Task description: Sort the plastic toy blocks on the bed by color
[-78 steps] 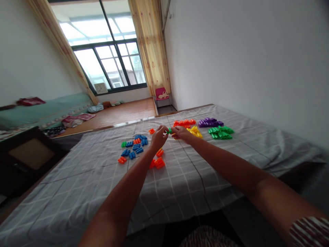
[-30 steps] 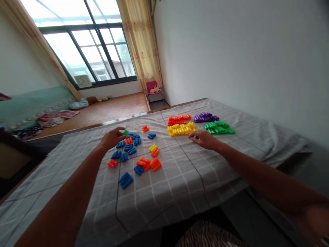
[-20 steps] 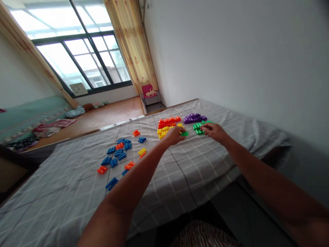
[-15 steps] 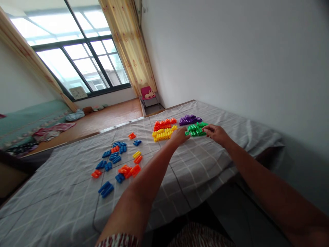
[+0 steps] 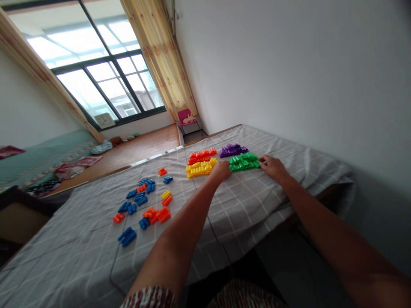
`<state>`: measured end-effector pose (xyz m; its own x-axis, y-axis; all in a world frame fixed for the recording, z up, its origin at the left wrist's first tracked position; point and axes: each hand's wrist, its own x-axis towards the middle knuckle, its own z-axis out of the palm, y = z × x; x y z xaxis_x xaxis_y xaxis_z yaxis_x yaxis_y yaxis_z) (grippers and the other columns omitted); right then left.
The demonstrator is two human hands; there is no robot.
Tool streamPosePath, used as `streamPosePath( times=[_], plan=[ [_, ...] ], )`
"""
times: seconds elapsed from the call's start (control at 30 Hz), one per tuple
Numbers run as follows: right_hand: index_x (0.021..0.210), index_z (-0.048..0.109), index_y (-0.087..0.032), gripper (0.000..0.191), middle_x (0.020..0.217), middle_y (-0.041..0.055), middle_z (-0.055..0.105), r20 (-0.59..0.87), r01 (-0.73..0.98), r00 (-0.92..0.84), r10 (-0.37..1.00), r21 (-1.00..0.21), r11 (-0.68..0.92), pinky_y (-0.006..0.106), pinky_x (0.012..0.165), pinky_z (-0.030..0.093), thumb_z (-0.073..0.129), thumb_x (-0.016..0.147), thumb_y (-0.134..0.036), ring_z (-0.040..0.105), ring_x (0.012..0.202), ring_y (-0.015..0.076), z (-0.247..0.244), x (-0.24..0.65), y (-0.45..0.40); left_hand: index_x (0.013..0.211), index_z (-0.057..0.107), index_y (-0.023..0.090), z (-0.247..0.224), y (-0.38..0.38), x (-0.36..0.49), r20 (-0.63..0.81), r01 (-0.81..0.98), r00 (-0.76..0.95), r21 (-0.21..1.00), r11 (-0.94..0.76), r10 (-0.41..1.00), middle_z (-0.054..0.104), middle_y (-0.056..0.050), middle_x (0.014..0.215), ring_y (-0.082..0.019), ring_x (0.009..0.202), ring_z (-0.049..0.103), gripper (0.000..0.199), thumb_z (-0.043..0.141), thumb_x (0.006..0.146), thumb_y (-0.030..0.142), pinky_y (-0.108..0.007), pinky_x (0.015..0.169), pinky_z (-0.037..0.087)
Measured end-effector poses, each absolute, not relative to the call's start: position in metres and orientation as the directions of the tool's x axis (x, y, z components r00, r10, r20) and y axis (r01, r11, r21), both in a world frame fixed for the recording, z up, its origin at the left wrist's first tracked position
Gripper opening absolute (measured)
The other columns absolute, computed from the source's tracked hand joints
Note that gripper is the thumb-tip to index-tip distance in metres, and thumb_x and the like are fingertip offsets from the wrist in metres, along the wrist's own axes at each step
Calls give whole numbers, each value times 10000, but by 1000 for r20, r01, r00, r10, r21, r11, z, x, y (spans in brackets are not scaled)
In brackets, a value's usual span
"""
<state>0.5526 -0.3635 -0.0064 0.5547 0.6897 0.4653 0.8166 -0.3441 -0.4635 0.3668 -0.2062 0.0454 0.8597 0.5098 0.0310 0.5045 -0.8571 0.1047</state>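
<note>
A stacked pile of green plastic toy blocks [image 5: 244, 162], made of tube-like pieces, lies between my two hands on the cloth. At the pile's left end is my left hand [image 5: 222, 170], its fingers bent in against the blocks and partly hidden by the back of the hand. My right hand [image 5: 272, 167] meets the right end, thumb and fingers closed at the edge pieces. Close to my left hand's left side sits a pile of yellow blocks [image 5: 201, 169]. Behind it are orange-red blocks [image 5: 202, 155], and behind the green pile are purple blocks [image 5: 233, 150].
Loose blue blocks [image 5: 127, 236] and orange blocks [image 5: 164, 214] are scattered over the left part of the checked grey cloth [image 5: 80, 244]. A white wall [image 5: 289, 77] borders the right side. A pink chair [image 5: 185, 114] stands beyond the far edge.
My right hand has lowered its fingers to the green pile's right end, and my left hand has drawn in at its left end. The green pile looks more even. The view has shifted slightly.
</note>
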Motion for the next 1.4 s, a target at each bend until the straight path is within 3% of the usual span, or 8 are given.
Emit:
streamPosePath(
  times=[0.33,0.47,0.6,0.77,0.87,1.03,1.23,1.4],
  plan=[
    [915,669,-213,256,873,103,716,489,780,596,637,-539,-317,341,699,479,504,828,-387,667,789,247,-24,567,-368,1246,601,200,49,-225,326,112,456,871,175,-873,478,665,-129,1138,-238,1023,639,410,560,847,284,-330,856,510],
    [928,647,-282,258,880,116,702,530,783,605,595,-532,-322,426,712,482,476,833,-450,661,817,308,-27,574,-372,1290,573,275,60,-224,264,196,438,862,172,-882,467,650,-86,1169,-228,1012,635,428,533,870,349,-331,835,513],
    [1036,624,-337,296,982,97,686,617,831,546,567,-487,-270,465,747,482,394,883,-441,658,832,327,0,537,-369,1155,676,241,71,-189,171,222,556,780,183,-811,585,688,-71,1102,-203,981,636,339,497,872,298,-293,853,489],
    [1044,643,-269,289,956,84,699,526,861,333,782,-508,-25,383,697,508,494,858,-432,664,768,261,38,439,-329,1040,727,218,75,-131,52,86,721,651,241,-650,754,729,-34,973,-174,878,654,297,535,819,269,-238,776,486],
    [998,662,-226,258,942,69,707,383,826,51,922,-535,176,320,671,510,540,849,-397,652,705,199,41,377,-294,1049,726,230,71,-123,7,-42,678,699,355,-643,714,735,-15,921,-163,821,661,320,604,776,342,-213,713,487],
    [1043,672,-225,213,996,49,700,243,804,-294,924,-461,376,271,729,496,578,855,-257,651,738,151,35,282,-240,1110,697,227,60,-135,-17,-53,536,799,516,-669,599,707,-40,1079,-164,898,666,382,643,758,364,-211,748,501],
    [1032,682,-180,230,1055,94,688,214,868,-325,921,-321,380,269,794,461,592,878,-325,641,936,196,33,226,-200,1136,686,190,50,-126,-17,78,679,651,385,-625,755,722,-37,978,-172,874,652,365,522,824,283,-252,799,496],
    [990,658,-200,167,987,54,698,166,889,-297,940,-311,336,239,729,449,606,843,-259,638,856,166,33,235,-193,1128,692,211,50,-115,-25,91,734,607,318,-600,790,717,-33,945,-169,811,642,374,523,834,369,-245,743,483]
  ],
)
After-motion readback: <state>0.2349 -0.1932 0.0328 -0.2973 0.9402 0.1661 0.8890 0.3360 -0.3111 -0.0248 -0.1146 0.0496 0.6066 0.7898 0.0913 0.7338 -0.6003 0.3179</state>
